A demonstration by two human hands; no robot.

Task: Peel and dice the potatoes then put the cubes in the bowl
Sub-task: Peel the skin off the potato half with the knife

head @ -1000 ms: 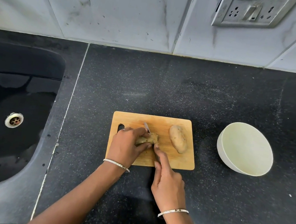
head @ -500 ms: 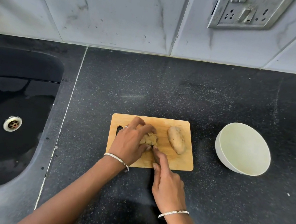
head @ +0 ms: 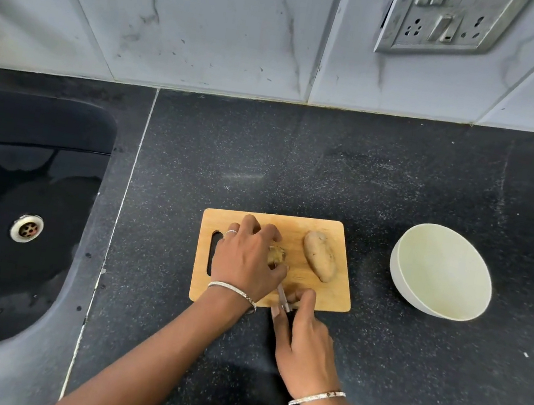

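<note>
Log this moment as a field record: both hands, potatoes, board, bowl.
left hand: grips a potato on the cutting board
right hand: holds the knife, blade angled toward that potato
second potato: skin on, lying loose on the board, right of the left hand
bowl: empty, on the counter right of the board

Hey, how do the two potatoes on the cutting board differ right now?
The gripped potato sits under the left hand, mostly hidden by its fingers; the free potato lies whole in plain view, untouched. The knife in the right hand reaches to the gripped potato, not the free potato. Both rest on the cutting board, brown skin showing.
</note>
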